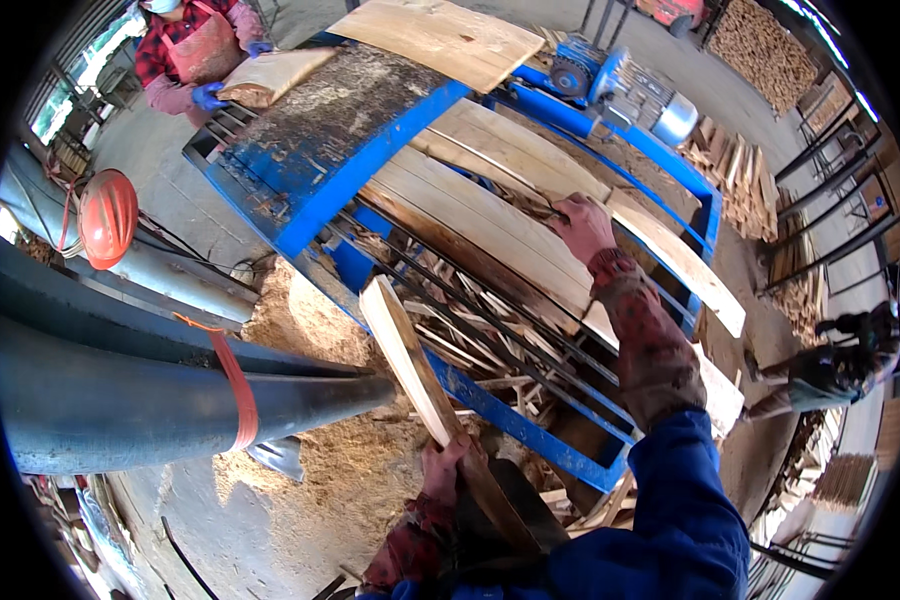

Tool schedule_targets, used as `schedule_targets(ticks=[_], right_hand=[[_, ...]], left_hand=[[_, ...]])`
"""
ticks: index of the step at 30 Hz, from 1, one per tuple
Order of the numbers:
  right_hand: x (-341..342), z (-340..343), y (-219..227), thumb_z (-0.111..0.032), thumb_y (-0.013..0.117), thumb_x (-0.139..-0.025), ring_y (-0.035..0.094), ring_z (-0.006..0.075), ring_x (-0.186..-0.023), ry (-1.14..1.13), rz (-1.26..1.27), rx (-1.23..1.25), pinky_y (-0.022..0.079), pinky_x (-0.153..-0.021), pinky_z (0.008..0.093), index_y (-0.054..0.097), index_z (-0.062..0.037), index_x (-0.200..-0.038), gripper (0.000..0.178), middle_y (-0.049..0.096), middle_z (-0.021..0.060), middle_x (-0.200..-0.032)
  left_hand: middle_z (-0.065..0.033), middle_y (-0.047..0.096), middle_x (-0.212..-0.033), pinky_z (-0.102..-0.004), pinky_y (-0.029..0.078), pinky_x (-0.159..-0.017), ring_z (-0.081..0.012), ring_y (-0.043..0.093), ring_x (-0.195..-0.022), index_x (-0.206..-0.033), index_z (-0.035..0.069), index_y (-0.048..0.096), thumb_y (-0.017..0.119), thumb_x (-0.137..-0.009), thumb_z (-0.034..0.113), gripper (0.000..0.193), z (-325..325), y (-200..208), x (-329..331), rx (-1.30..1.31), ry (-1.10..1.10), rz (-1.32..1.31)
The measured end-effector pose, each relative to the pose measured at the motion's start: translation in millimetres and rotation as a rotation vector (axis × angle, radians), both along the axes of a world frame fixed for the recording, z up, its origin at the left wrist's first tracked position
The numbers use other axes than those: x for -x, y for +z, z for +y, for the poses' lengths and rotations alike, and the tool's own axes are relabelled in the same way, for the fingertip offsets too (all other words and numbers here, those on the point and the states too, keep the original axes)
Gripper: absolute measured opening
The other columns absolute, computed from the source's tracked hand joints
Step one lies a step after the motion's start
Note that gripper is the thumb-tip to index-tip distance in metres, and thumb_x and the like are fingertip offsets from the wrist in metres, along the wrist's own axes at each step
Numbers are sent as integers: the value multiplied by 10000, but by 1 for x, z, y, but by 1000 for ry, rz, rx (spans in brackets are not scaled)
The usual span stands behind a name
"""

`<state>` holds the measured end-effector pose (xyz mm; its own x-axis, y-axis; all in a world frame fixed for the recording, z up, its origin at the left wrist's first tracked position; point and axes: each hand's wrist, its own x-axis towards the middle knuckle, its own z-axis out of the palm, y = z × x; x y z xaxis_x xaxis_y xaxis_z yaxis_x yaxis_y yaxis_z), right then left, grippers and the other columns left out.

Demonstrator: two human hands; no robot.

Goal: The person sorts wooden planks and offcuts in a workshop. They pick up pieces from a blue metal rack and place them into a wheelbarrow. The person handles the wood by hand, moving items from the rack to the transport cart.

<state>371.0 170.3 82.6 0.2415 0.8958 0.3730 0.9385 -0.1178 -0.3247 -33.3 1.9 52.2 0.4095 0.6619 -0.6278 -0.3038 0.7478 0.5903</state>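
My left hand [443, 466] is wrapped around a long narrow wooden slat [407, 350] with a dark bark-like edge. The slat slants up and away from my body, in front of the blue machine frame [515, 425]. Farther off, my right arm reaches across the frame. My right hand [582, 228] is closed, its fingers curled at the edge of a pale wooden board [490, 225] that lies lengthwise on the machine's bars. A second board [515, 145] lies alongside, with a dark gap between the two. The underside of my right hand's grip is hidden.
A co-worker [200, 50] in gloves holds a slab [275, 75] at the sawdust-covered far table [340, 110]. A motor [645, 95] sits on the frame's far right. Left are a thick dark pipe [170, 390] and sawdust [305, 320]. Another person [840, 360] stands right, near wood stacks.
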Motion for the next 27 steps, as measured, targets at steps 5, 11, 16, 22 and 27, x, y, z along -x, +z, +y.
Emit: schedule_targets(ticks=[5,11,16,22,27], right_hand=[[-15,82,-31,-155,738,-723,527,361,-1098,-7,-172,169,497,-874,434,678,-84,-1010,301,588,116,-1083],[-9,116,-53,-109,721,-714,551,373,-1075,-95,-336,151,515,-862,440,673,-47,-969,266,590,151,-1056],[-37,116,-54,-112,714,-734,605,383,-992,-53,-267,263,534,-830,461,676,-17,-880,178,601,191,-1032],[-4,108,-38,-123,742,-681,471,334,-1183,-25,-333,192,440,-920,496,623,-106,-1148,483,503,117,-1208],[-23,129,-82,-118,561,-846,500,296,-1081,-44,-587,-50,437,-863,500,579,-113,-1210,365,496,98,-1099]], left_hand=[[-113,644,-824,-355,542,-649,-230,648,-695,-1005,-33,582,782,-777,281,436,-3,-7,-3,-26,49,-70],[-113,643,-833,-355,539,-670,-220,647,-717,-1057,-29,557,780,-779,237,444,-3,-11,-5,-21,66,-69],[-113,639,-826,-355,540,-671,-215,641,-717,-1058,-23,556,779,-779,229,437,-4,-13,-7,-10,72,-51],[-110,638,-824,-354,542,-665,-211,637,-710,-1021,-21,572,775,-784,216,392,-5,-15,-3,-18,83,-29],[-111,646,-827,-357,545,-652,-213,642,-705,-1025,-30,577,783,-776,234,417,-6,-15,-6,-4,39,16]])
